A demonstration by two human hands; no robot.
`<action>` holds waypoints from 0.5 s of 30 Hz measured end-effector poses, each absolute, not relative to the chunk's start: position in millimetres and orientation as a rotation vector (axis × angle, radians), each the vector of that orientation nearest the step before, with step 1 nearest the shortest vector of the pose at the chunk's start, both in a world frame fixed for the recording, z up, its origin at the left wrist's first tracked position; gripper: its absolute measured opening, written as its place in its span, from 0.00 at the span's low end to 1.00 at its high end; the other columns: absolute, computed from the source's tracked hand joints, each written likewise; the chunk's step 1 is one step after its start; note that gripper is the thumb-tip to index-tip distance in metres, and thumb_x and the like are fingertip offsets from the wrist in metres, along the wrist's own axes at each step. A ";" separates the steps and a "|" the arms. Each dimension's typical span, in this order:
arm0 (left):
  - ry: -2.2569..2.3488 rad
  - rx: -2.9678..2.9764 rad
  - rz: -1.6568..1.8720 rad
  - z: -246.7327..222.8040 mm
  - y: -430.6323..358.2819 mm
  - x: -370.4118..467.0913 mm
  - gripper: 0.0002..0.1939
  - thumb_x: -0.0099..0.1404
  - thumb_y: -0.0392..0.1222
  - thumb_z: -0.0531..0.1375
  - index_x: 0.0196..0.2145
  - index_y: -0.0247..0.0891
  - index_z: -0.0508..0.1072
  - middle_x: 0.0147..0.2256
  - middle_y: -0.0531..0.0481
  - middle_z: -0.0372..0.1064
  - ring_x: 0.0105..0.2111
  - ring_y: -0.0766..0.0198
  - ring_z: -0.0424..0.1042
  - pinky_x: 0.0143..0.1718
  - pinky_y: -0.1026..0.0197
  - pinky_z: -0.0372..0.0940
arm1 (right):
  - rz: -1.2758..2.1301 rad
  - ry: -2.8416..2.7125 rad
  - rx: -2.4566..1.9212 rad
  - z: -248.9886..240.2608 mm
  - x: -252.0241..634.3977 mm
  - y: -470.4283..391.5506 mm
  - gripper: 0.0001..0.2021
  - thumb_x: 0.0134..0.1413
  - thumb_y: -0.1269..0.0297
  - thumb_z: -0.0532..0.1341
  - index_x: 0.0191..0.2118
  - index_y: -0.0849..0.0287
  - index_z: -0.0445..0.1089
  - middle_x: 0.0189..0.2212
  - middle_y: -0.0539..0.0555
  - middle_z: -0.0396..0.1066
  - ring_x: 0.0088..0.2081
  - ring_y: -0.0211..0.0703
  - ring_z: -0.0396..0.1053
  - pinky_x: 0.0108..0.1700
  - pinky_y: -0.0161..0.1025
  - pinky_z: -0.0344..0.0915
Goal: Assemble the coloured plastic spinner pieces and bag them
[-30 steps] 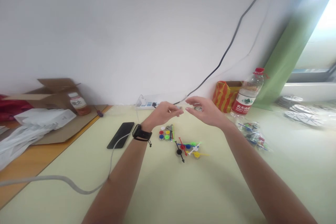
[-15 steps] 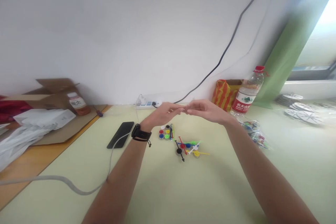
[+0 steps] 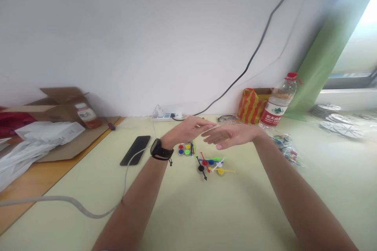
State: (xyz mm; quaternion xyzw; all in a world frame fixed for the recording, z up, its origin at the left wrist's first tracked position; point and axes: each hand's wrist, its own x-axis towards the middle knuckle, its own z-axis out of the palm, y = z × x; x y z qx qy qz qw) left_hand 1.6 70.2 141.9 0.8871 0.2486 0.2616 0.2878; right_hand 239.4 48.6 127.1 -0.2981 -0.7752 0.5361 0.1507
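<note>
My left hand (image 3: 191, 130), with a black watch (image 3: 160, 150) on its wrist, is raised above the pale table (image 3: 188, 208). Its thumb and fingertips pinch together; whatever lies between them is too small to make out. Close by on the right, my right hand (image 3: 232, 135) is turned with its fingers stretched out, holding nothing that shows. Below them several coloured arrow spinners lie in a cluster, among them a black spinner (image 3: 201, 168), a red spinner (image 3: 205, 163) and a yellow spinner (image 3: 220, 171). Small round coloured pieces (image 3: 184, 150) sit in rows beside loose arrows (image 3: 193, 148).
A black phone (image 3: 135, 150) and a grey cable (image 3: 88, 215) lie on the left. At the back stand a power strip (image 3: 165, 116), a striped bag (image 3: 249, 106) and a large water bottle (image 3: 278, 104). Bagged parts (image 3: 287, 149) and stacked white discs (image 3: 343, 125) are on the right.
My right hand has rolled over and dropped slightly, its fingers now reaching out below the left fingertips. My left hand has shifted a little to the right.
</note>
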 end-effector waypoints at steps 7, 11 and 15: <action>0.602 2.370 0.662 146.6 62.9 3.8 0.20 0.72 0.54 0.54 0.44 0.43 0.83 0.33 0.53 0.77 0.32 0.63 0.71 0.32 0.64 0.61 | 1.393 -2.344 -0.803 128.8 240.9 51.8 0.38 0.51 0.56 0.73 0.67 0.50 0.62 0.67 0.58 0.61 0.66 0.55 0.62 0.67 0.56 0.58; 0.598 2.357 0.656 149.6 60.1 3.6 0.20 0.71 0.55 0.55 0.43 0.42 0.83 0.34 0.52 0.78 0.34 0.60 0.73 0.33 0.63 0.62 | 1.529 -2.225 -0.635 129.8 231.4 49.1 0.38 0.51 0.53 0.73 0.66 0.54 0.62 0.66 0.61 0.62 0.66 0.55 0.61 0.67 0.56 0.58; 0.681 2.390 0.629 147.6 61.2 3.5 0.19 0.70 0.56 0.56 0.46 0.44 0.82 0.40 0.50 0.80 0.41 0.55 0.76 0.37 0.62 0.65 | 1.616 -2.226 -0.606 125.6 224.0 48.6 0.39 0.50 0.51 0.73 0.66 0.54 0.62 0.66 0.62 0.61 0.67 0.55 0.59 0.67 0.56 0.57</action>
